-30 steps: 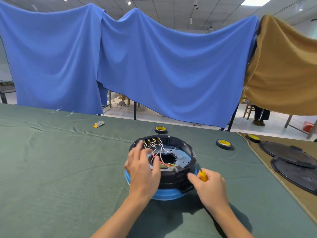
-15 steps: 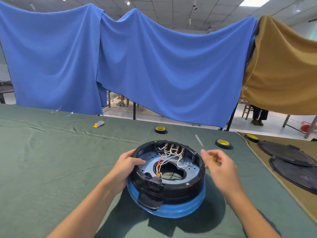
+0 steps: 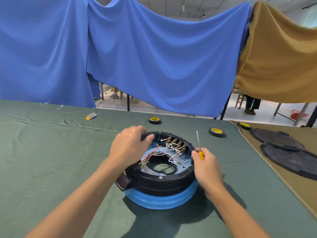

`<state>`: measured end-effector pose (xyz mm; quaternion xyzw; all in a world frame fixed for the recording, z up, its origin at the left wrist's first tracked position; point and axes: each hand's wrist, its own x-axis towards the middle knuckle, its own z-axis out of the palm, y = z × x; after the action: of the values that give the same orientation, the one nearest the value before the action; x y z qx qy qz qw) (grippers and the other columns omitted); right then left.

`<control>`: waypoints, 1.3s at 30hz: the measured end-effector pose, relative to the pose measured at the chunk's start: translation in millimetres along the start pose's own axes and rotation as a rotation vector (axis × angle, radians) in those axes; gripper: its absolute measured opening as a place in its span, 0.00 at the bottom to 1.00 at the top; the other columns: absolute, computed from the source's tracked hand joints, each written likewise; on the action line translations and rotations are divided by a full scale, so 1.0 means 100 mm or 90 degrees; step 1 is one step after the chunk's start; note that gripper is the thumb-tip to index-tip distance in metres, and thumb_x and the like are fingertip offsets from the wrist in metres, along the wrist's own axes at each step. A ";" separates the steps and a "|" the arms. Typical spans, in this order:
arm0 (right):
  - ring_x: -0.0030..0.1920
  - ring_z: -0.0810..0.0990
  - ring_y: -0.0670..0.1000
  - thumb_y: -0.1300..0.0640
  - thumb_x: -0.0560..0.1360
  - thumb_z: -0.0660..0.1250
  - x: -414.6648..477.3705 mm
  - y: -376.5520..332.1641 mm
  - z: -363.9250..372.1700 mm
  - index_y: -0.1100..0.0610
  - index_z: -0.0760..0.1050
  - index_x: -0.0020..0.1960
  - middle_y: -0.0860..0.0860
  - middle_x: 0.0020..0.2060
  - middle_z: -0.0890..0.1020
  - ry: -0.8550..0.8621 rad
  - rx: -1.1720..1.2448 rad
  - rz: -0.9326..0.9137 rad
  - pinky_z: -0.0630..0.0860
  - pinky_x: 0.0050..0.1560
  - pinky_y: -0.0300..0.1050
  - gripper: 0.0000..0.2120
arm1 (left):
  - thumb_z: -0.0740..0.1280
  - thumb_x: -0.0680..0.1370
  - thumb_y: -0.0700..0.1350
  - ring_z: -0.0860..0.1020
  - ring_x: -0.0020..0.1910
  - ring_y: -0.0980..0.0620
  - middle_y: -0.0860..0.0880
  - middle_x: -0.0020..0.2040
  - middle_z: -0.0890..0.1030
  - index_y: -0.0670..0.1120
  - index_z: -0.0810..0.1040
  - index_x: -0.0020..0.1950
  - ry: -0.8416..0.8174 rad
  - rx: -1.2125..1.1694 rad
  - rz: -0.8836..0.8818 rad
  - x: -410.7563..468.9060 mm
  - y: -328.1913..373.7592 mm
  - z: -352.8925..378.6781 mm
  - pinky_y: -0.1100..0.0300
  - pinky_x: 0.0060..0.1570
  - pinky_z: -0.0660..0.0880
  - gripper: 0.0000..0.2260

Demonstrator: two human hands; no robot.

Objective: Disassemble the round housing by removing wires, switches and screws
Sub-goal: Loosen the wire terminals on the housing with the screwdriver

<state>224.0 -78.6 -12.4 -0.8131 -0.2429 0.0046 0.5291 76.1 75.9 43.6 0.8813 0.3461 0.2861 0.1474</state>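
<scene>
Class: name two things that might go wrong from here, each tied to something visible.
1. The thin yellow-handled screwdriver in the right hand points up beside the loose white and red wires; swinging it in might snag them.
2. The left hand grips just one side of the round black housing; a hard push might slide it on the green cloth.

Two bare forearms reach forward. The left hand [image 3: 130,145] curls over the rim of the housing [image 3: 163,184]; the right hand [image 3: 208,166] grips a screwdriver [image 3: 201,155] upright.
</scene>
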 end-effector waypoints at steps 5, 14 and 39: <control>0.44 0.74 0.52 0.49 0.81 0.56 -0.11 -0.10 0.17 0.54 0.72 0.47 0.50 0.41 0.77 0.000 0.019 0.024 0.68 0.42 0.48 0.11 | 0.57 0.78 0.64 0.80 0.54 0.48 0.52 0.52 0.83 0.52 0.79 0.55 -0.091 0.160 0.240 -0.37 0.53 0.19 0.55 0.46 0.71 0.20; 0.39 0.73 0.52 0.45 0.76 0.63 -0.17 -0.01 0.11 0.50 0.73 0.51 0.50 0.39 0.77 -0.093 0.216 0.116 0.71 0.43 0.51 0.09 | 0.46 0.81 0.63 0.77 0.41 0.50 0.52 0.38 0.79 0.49 0.74 0.40 -0.063 0.181 0.432 -0.39 0.31 0.36 0.54 0.39 0.70 0.26; 0.33 0.73 0.53 0.46 0.74 0.69 0.11 0.01 0.08 0.54 0.76 0.47 0.51 0.32 0.74 -0.090 0.204 0.108 0.71 0.28 0.42 0.12 | 0.49 0.82 0.59 0.80 0.43 0.45 0.49 0.42 0.83 0.49 0.76 0.49 0.018 0.285 0.324 -0.54 0.48 0.49 0.52 0.45 0.64 0.20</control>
<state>232.0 -67.9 -13.8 -0.7334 -0.2065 0.1451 0.6312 99.3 1.1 5.1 0.9459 0.1709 0.2429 -0.1306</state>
